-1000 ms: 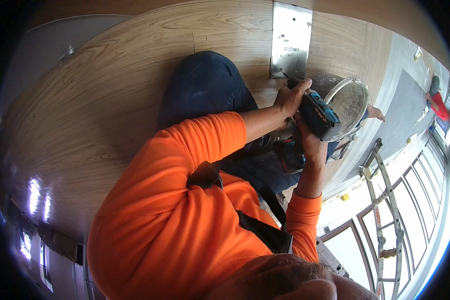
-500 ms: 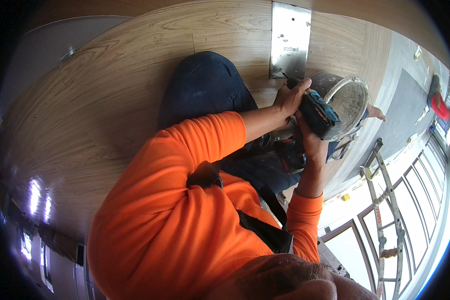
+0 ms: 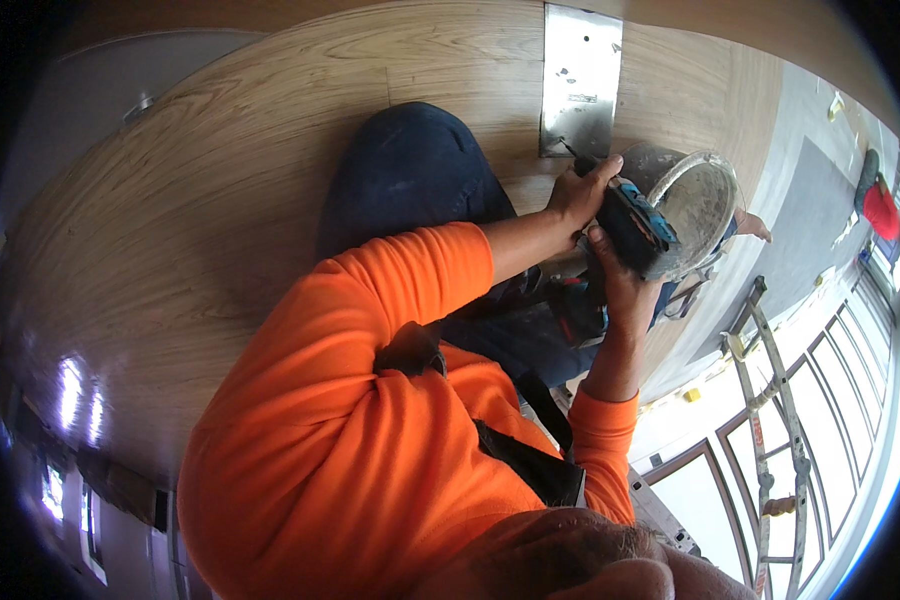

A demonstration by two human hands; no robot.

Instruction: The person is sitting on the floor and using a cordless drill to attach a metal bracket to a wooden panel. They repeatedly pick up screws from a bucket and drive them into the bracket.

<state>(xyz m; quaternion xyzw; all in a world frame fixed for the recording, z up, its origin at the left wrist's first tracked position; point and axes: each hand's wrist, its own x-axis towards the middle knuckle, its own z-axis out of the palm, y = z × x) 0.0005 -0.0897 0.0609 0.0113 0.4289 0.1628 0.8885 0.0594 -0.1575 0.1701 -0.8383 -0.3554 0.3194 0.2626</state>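
A blue and black cordless drill (image 3: 635, 225) is held between both my hands, its thin bit toward the near left corner of a shiny metal plate (image 3: 582, 75). Whether the bit touches the plate is unclear. My left hand (image 3: 576, 200) wraps the drill's front end near the chuck. Closed at the dark rear end is my right hand (image 3: 628, 283), its thumb up and its other fingers largely hidden. The plate, with a few small holes and marks, lies against a wood-grain panel (image 3: 450, 60). Another blue, black and red tool (image 3: 578, 308) sits by my lap.
A plaster-smeared bucket (image 3: 705, 210) stands just right of the drill, with a bare foot (image 3: 754, 226) beyond it. My bent knee (image 3: 405, 165) is left of my hands. A ladder (image 3: 770, 400) is at right; farther off is a person in red (image 3: 880, 212).
My right forearm has shifted very slightly left, and the right hand has turned a little at the drill's rear. Otherwise the hold and the drill's position look the same.
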